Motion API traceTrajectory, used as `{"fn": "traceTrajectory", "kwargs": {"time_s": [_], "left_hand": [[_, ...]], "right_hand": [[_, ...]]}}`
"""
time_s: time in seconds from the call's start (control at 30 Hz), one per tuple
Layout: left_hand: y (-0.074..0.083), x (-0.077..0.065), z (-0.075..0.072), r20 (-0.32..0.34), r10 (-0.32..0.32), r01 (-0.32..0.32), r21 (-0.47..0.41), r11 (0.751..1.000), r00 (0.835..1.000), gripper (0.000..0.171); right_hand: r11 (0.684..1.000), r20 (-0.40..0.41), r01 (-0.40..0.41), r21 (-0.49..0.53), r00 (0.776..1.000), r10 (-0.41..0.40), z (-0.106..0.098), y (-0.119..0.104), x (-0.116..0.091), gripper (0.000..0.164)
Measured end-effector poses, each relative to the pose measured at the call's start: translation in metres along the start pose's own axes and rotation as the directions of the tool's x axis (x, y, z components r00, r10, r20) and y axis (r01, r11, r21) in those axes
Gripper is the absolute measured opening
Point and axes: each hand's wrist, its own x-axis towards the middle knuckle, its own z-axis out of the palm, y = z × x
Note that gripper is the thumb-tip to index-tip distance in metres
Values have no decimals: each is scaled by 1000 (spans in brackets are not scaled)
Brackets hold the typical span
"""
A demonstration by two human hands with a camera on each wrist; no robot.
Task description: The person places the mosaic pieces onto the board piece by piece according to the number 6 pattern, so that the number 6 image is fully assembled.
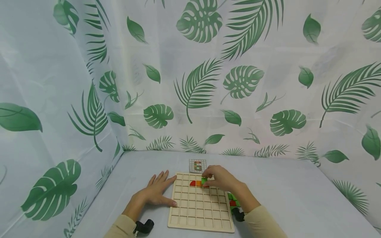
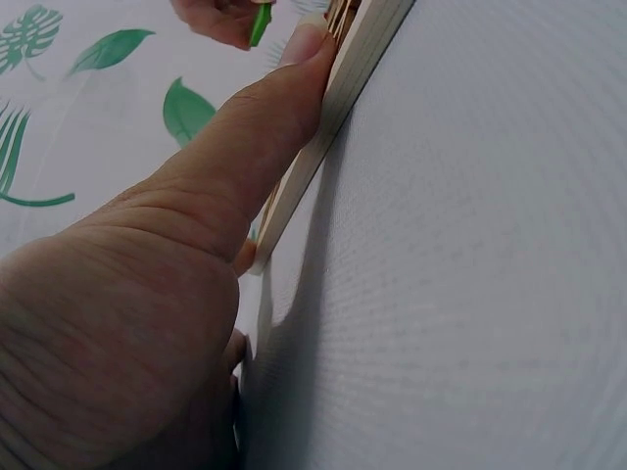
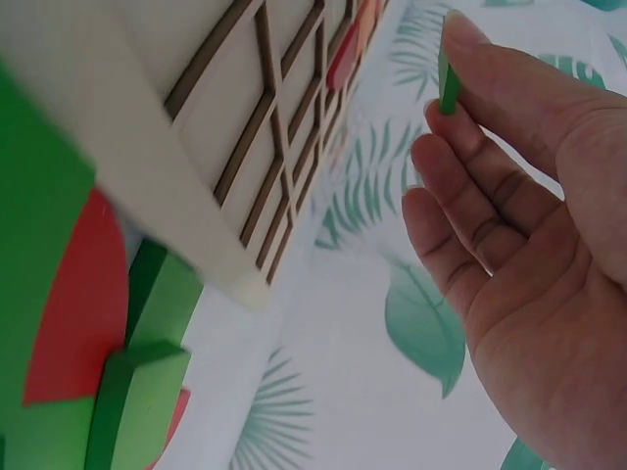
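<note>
A wooden grid board (image 1: 196,208) lies flat on the table, with red and orange tiles (image 1: 198,183) in a row near its far edge. Between thumb and fingertip my right hand (image 1: 221,178) pinches a green tile (image 1: 204,180) above that row; the right wrist view shows the tile (image 3: 449,86) edge-on, held clear of the board. My left hand (image 1: 157,191) is spread at the board's left side, its thumb (image 2: 265,117) resting on the wooden edge and its other fingers stretched toward the far left corner.
Just beyond the board lies a small pattern card (image 1: 197,165) with a coloured figure on a grid. Several green and red pieces (image 1: 233,200) are piled at the board's right side, partly under my right forearm. A leaf-printed curtain (image 1: 208,82) stands behind the table.
</note>
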Motion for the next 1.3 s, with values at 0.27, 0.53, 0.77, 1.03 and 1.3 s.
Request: {"fn": "traceTrajectory", "kwargs": {"time_s": [0.27,0.53,0.77,1.03,1.3], "left_hand": [[0,-1,0,7,4,-4,-3,1000,1000,113],[2,-2,-1,11,-7,7,-6,1000,1000,114],[4,-4,-2,-1,17,-17,-11,1000,1000,114],[6,-4,-3,-7,5,-5,-2,1000,1000,114],[5,-3,-3,-8,10,-10,-1,1000,1000,115]], "right_hand": [[998,21,58,-18,998,-58,9,-10,7,15],[998,52,59,-8,997,-58,15,-23,13,19],[996,82,94,-3,992,-94,17,-31,16,20],[988,94,147,-54,985,-142,23,-33,19,20],[987,114,121,-104,987,-109,26,-33,21,20]]}}
